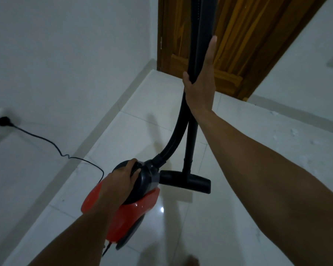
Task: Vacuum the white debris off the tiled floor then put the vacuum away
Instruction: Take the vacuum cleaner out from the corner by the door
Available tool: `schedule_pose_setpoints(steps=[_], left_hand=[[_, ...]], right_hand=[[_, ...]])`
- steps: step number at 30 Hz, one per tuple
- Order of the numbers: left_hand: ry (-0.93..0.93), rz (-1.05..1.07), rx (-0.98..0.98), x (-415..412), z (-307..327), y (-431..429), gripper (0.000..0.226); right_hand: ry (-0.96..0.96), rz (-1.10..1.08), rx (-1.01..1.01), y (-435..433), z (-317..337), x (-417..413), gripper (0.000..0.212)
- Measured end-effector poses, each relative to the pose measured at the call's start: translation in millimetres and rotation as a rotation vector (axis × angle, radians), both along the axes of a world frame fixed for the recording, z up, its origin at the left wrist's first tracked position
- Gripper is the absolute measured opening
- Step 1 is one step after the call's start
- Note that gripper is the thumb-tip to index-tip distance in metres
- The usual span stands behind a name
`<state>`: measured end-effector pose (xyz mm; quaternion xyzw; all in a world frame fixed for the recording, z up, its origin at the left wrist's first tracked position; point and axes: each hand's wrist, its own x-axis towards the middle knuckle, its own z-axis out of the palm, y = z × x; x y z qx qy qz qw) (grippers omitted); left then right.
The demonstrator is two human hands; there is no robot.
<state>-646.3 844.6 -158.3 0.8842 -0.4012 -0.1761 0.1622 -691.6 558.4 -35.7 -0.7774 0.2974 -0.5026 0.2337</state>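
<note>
Left hand [123,177] grips the red vacuum [135,212] on top. Right hand [200,83] lies fingers-straight along the tube [193,54], thumb hooked round. Cord [52,143] trails to the wall socket [3,120], wooden door [238,35] ahead.

Left hand [123,177] clenched; right hand [200,79] upright, straight-fingered.
</note>
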Motion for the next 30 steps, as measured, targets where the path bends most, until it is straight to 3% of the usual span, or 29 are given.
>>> schedule_pose_setpoints(steps=[12,22,30], left_hand=[[-0.038,-0.025,-0.073,-46,-133,68,0.045],[-0.130,-0.032,-0.090,-68,-257,84,0.040],[-0.215,-0.103,-0.152,-74,-339,70,0.038]], right_hand=[[-0.015,-0.054,0.024,72,-99,-77,0.083],[-0.022,-0.093,-0.090,113,-208,-111,0.082],[-0.014,-0.190,-0.206,94,-292,-127,0.083]])
